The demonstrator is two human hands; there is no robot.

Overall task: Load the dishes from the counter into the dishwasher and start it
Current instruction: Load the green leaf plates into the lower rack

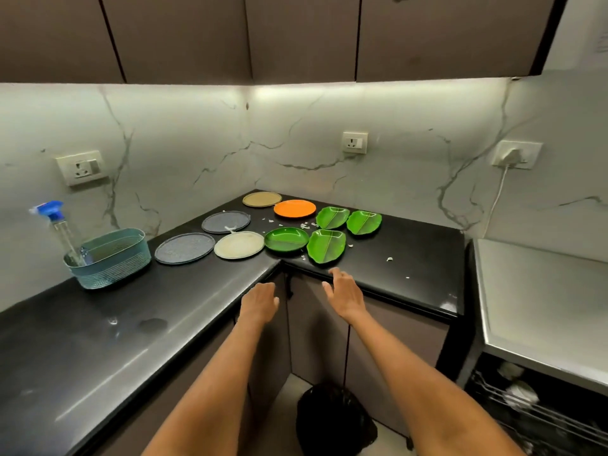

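Several plates lie flat in the corner of the black counter (pixel 411 268): two grey plates (pixel 184 247), a cream plate (pixel 239 245), a tan plate (pixel 262 199), an orange plate (pixel 294 208), a round green plate (pixel 286 239) and three leaf-shaped green plates (pixel 326 245). My left hand (pixel 260 302) and my right hand (pixel 343 292) reach toward the counter's inner corner, both empty with fingers apart, just short of the nearest leaf plate. The dishwasher (pixel 533 399) stands open at the lower right, its wire rack showing.
A teal basket (pixel 110 258) with a blue-capped spray bottle (pixel 61 230) sits at the left of the counter. White food scraps (pixel 390 259) dot the counter near the plates. A black bin bag (pixel 334 419) stands on the floor below. A plugged charger (pixel 513 156) hangs on the wall.
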